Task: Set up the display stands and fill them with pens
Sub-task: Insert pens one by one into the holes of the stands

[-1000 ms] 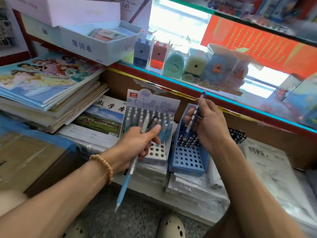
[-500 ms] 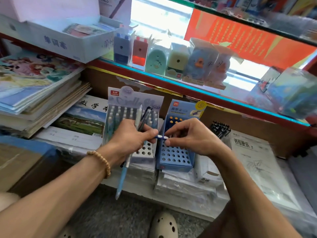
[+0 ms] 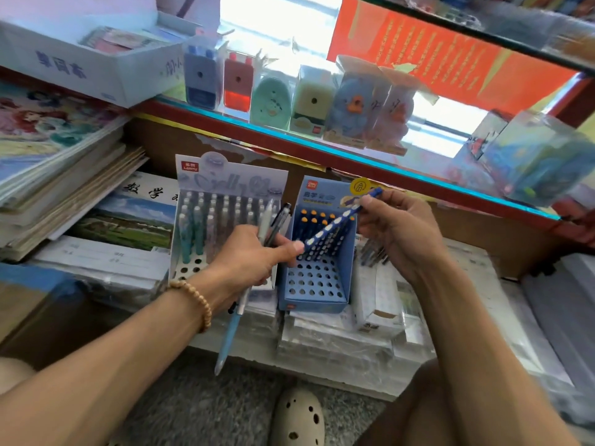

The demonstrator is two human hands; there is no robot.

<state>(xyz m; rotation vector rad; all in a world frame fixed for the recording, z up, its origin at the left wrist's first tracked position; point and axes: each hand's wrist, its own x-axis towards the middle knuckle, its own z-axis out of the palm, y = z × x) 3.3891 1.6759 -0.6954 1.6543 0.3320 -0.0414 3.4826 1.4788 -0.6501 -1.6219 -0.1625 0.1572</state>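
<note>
Holding: one blue dotted pencil [image 3: 335,222], pinched at its upper end by my right hand [image 3: 397,233], lower tip at my left thumb, slanting across the blue display stand [image 3: 317,284]. Left hand [image 3: 254,259] clamped on several pens [image 3: 269,226]. Grey stand [image 3: 206,252] just beside, partly filled
</note>
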